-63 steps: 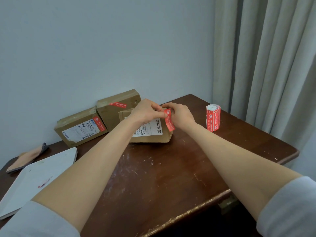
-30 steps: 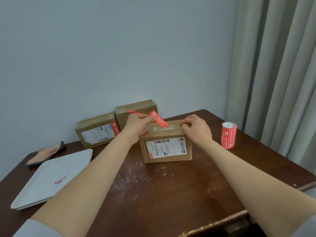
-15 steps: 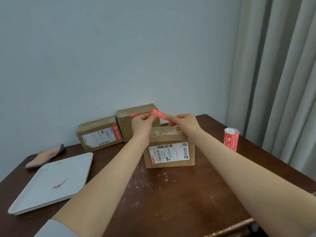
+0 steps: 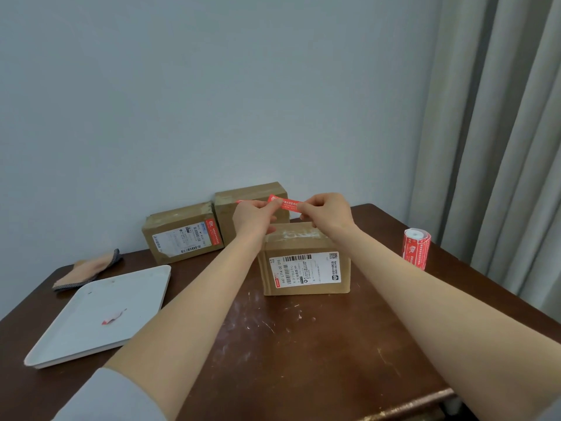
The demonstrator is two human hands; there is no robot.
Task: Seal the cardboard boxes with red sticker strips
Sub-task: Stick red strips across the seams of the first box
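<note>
Dark wood worktop [image 4: 303,344], scuffed white in the middle. White tray [image 4: 136,287] at left with a small red scrap [image 4: 113,316] lying in it. Behind the tray, a tan pad with a dark edge [image 4: 88,270] near the wall. Two cardboard boxes stand at the back against the wall: left rear box [image 4: 182,232], label facing out, red strip already on its right end; middle rear box [image 4: 252,192] just beside it, partly hidden by the left hand. Sticker roll [image 4: 416,247] stands upright at the right edge near the curtain [image 4: 501,147], well apart from the boxes.

Front box [image 4: 305,265] sits mid-worktop with its shipping label toward the camera and clear tape along the top seam. Both forearms cross over the worktop and cover the box's upper corners.

Left hand [image 4: 253,217] and right hand [image 4: 328,214]: both with fingers curled, each pinching one end of the red sticker strip [image 4: 288,204]. The strip is stretched roughly level between them, in the air above the back of the front box's top. It doesn't look stuck down.
</note>
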